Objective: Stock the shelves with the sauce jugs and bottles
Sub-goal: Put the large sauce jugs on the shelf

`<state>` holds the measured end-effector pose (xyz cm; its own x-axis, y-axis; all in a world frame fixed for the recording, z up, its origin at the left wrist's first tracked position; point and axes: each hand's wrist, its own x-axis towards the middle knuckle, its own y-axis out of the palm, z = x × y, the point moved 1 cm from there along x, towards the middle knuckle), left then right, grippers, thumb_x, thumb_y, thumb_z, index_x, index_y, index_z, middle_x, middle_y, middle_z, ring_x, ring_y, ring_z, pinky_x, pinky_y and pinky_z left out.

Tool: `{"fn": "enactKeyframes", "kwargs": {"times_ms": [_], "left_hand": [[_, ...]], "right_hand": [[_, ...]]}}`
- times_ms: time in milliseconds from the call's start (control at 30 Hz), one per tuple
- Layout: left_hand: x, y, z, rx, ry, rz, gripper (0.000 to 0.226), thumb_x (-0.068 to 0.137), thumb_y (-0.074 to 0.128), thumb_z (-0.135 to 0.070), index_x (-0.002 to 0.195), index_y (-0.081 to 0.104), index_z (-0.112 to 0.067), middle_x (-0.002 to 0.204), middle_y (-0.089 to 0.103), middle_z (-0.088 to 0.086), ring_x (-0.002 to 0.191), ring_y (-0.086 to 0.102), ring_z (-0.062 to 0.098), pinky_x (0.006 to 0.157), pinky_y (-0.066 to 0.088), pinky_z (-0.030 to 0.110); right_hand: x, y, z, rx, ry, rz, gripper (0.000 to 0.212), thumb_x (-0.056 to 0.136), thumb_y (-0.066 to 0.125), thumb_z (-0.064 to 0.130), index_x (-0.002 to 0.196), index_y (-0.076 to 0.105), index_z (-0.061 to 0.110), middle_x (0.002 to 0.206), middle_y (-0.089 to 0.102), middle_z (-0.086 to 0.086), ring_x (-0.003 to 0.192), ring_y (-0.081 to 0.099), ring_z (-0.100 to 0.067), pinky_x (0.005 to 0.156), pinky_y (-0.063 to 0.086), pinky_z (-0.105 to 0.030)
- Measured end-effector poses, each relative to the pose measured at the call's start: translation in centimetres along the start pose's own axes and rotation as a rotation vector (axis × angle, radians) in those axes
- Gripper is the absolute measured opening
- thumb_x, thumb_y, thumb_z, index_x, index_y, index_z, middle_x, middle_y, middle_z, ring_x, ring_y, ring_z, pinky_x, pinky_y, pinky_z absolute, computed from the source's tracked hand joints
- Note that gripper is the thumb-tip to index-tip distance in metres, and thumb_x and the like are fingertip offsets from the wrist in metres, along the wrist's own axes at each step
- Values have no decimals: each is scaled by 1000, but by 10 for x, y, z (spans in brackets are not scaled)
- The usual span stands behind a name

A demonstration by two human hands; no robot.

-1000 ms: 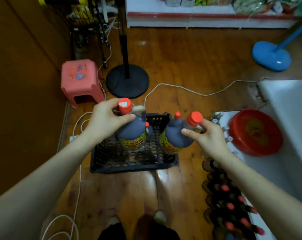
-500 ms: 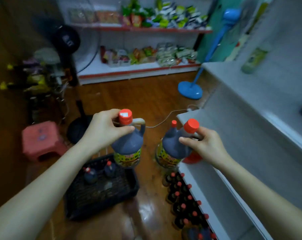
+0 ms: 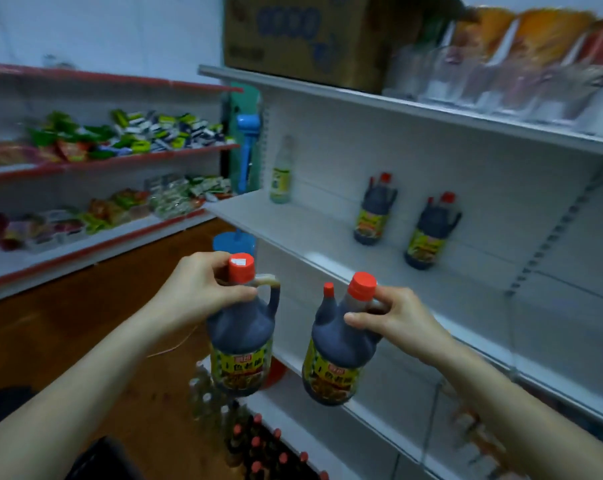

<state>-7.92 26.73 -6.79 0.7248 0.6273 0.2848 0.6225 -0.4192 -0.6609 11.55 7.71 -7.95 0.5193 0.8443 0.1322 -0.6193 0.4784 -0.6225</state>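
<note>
Half a second ago the view looked down at the floor, a black crate and a pink stool. Now it has tipped up, and those two are out of sight. The white shelf (image 3: 293, 223) fills the right side, with two jugs (image 3: 374, 213) standing on it near its back wall. Both carried jugs have risen and now hang just in front of the shelf's front edge, a little below it and touching no board. The hold on each is unchanged.

The left grip (image 3: 203, 289) pinches the neck of the left jug (image 3: 239, 341) under its red cap, thumb and fingers curled round it. The right grip (image 3: 397, 320) is curled round the neck and handle of the right jug (image 3: 338, 355).

Each jug is clear plastic filled with dark sauce up to the shoulder. Each has a yellow printed label low on the body and a loop handle. The left cap carries a small white sticker, and that jug hangs nearly upright. The right jug tilts and shows a second, smaller red spout cap beside the main one.

A pale bottle (image 3: 281, 174) stands at the shelf's far left end. A cardboard box (image 3: 307, 36) sits on the board above the shelf. Small bottles (image 3: 258, 445) crowd the floor below it.
</note>
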Motion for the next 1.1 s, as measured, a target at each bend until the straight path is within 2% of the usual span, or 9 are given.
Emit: {"fn": "enactKeyframes", "kwargs": {"times_ms": [100,233,333,500,633,733,867,1033,1100], "left_hand": [[28,39,-35,-33,39,28,25,70,78,-25,91,65,-18,85,65,-4,81,59,5,72,51,33],[62,87,-75,-75,85,38,33,66,81,-31,87,68,-10,81,68,5,80,63,15,73,53,42],[90,116,-102,-107,110,82,25,69,79,-23,86,68,-8,80,68,8,81,64,21,74,53,45],[139,156,-134,-164,167,123,23,66,82,-24,81,66,-18,77,67,3,76,62,15,69,49,33],[178,186,-145,-165,186,136,18,68,80,-20,78,67,-12,76,68,7,70,60,13,62,48,24],[209,209,-151,-182,214,179,21,69,79,-20,80,67,-7,76,68,10,74,63,19,65,50,35],[243,236,-155,-201,254,220,22,69,79,-19,79,65,-6,71,65,6,69,60,17,61,47,32],[274,262,-153,-211,300,303,25,69,78,-24,78,65,-5,74,68,12,74,65,25,68,53,47],[280,270,-152,-220,313,330,27,68,78,-28,79,65,-7,75,68,12,75,65,26,69,53,48]], "right_hand": [[0,-48,-27,-17,15,-29,13,74,75,13,85,69,18,89,73,-2,83,66,-5,77,54,-33],[1,-109,-59,19,29,-103,14,74,74,8,86,69,14,90,74,-6,89,67,-16,82,55,-40],[4,-150,-77,19,37,-186,16,74,74,8,89,70,11,91,73,-4,87,67,-12,79,54,-33],[13,-199,-105,-7,67,-293,15,75,74,11,84,68,21,84,70,6,79,62,-3,70,51,-24],[24,-220,-131,-51,124,-377,11,75,74,14,82,68,20,82,69,7,80,62,-6,72,51,-29],[36,-229,-147,-40,173,-425,14,75,74,14,77,65,24,81,68,6,79,62,-4,69,51,-24],[53,-232,-166,-53,256,-457,10,76,74,17,76,64,19,77,66,9,78,62,-4,64,49,-20],[69,-231,-185,-126,332,-471,17,75,74,20,78,65,6,76,67,-2,72,60,-6,53,42,-12],[74,-232,-189,-128,353,-459,18,75,74,20,78,64,5,78,68,-6,73,62,-10,57,44,-17]]}}
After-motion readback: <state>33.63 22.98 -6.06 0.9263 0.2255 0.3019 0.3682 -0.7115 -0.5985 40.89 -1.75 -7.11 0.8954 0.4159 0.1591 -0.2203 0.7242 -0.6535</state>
